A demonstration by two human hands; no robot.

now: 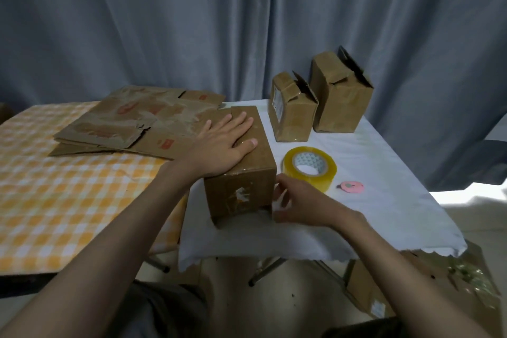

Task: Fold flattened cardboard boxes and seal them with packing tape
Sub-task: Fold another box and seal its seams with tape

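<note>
While taped, box under flat left hand; right hand grip unclear.

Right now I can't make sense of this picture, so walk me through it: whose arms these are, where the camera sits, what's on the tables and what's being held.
No machine here: the arms belong to a person wearing a camera on the head, looking forward and down. The left hand lies flat on top of a cardboard box on the white cloth. The right hand curls at the box's near right corner; what it pinches cannot be told. Beside the box lie a roll of clear tape and a small pink cutter. Two folded boxes stand behind. Flattened cardboard is stacked at left.
</note>
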